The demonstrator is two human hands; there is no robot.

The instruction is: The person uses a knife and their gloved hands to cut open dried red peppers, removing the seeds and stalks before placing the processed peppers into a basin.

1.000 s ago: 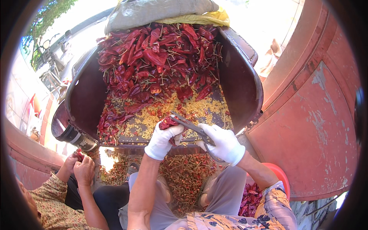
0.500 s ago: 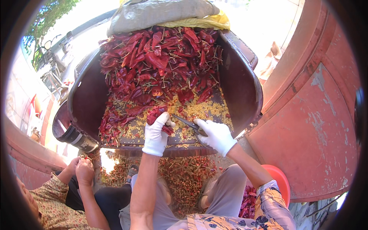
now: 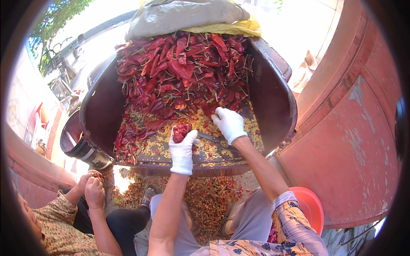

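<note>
Seen from above, a person wearing white gloves sits at a dark maroon, high-sided bed (image 3: 275, 106) whose near side is low. At the back of the bed rises a heap of dried red peppers (image 3: 179, 68), many with pale stems; yellow seeds (image 3: 198, 120) are scattered across the nearer part. The left hand (image 3: 182, 149), near the front edge, has its fingers closed around a crumpled red pepper bundle (image 3: 182, 131), which bulges out above the fist. The right hand (image 3: 230, 125) reaches farther in, its fingers curled at the lower edge of the heap, beside a dark red pepper (image 3: 209, 108); whether they grip it cannot be told. Between the hands and the front edge, dark scissors (image 3: 209, 137) lie among the seeds, the blades pointing toward the left hand and the handles toward the lower right. A grey sack (image 3: 183, 18) with a yellow sack (image 3: 241, 27) beside it lies above the heap. Red bits and stems (image 3: 207, 194) cover the ground between the person's feet. To the right is a red basin (image 3: 311, 207); at lower left, a co-worker's two hands (image 3: 95, 192) meet around something small and reddish.
</note>
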